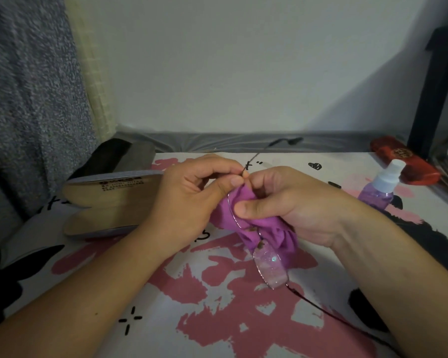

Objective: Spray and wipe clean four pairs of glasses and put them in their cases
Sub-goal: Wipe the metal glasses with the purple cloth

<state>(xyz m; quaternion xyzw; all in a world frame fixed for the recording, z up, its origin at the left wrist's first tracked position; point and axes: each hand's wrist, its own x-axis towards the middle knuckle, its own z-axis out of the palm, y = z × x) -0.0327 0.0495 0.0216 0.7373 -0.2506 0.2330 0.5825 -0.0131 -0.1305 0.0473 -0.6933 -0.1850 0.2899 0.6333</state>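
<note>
Glasses pinched in left hand, purple cloth in right hand's grip; open case left, spray bottle right.

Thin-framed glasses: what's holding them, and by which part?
The left hand pinches the thin-framed glasses near one hinge; the right hand presses the purple cloth onto one lens.

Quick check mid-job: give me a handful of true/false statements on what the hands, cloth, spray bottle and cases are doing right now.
1. The right hand presses a purple cloth onto the glasses. True.
2. The left hand holds the spray bottle. False: it pinches the glasses frame near one temple; the bottle stands untouched on the table.
3. An open case lies left of the hands. True.
4. The red case is open. False: it lies shut, far right.
</note>
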